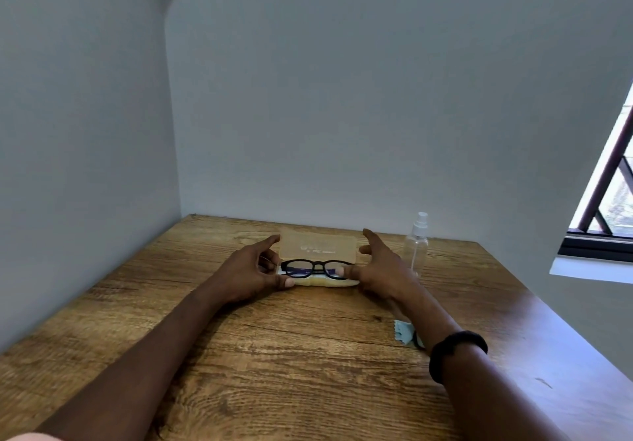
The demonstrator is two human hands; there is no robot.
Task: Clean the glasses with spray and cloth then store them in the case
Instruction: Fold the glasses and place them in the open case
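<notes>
At the far middle of the wooden counter [308,355], just below the frame's centre, a tan case [318,245] stands open with its flat, round-cornered lid tipped up toward the wall, pale lettering blurred across it. Black-framed glasses [318,266] lie inside the lower half, lenses facing the camera, on a pale lining. 2 bare forearms reach in from the bottom of the frame and bracket the case. The left hand [250,272] sits at its left end, index finger stretched along the lid's corner, thumb laid against the front edge of the base, the other fingers curled in toward the frame's hinge; whether they actually pinch anything cannot be told. The right hand [383,269] is spread at the right end, index finger raised, thumb tip touching the right side of the glasses. Just right of that hand, partly behind it, stands 1 clear plastic spray bottle [416,248], slim and cylindrical with a white nozzle. Lower right, a light blue cloth [402,332] with a zigzag edge peeks out from under the right forearm, which hides most of it. A thick black wristband [455,351] circles that wrist. Grain and knots streak the brown counter top, which is tucked into a corner of smooth grey walls [342,98]. A dark-framed window [613,200] cuts into the right edge of the frame.
</notes>
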